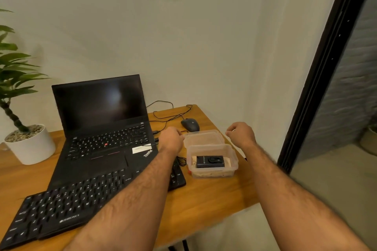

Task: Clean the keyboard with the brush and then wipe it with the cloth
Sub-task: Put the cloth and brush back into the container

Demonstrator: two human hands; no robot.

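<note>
The black external keyboard [51, 210] lies at the table's front left, its right end hidden under my left forearm. To its right stands a clear plastic container [232, 166] holding a small black device [210, 162] on something beige; I cannot tell which is the brush or the cloth. The container lid [204, 138] is tipped up and back. My left hand [171, 140] grips the lid's left edge. My right hand [241, 133] pinches at the lid's right corner with curled fingers.
An open black laptop [102, 128] sits just behind the keyboard. A black mouse [190, 124] and loose cables [169, 116] lie beyond the container. A potted plant [26, 142] stands at the far left. The table's right edge [244, 189] runs close beside the container.
</note>
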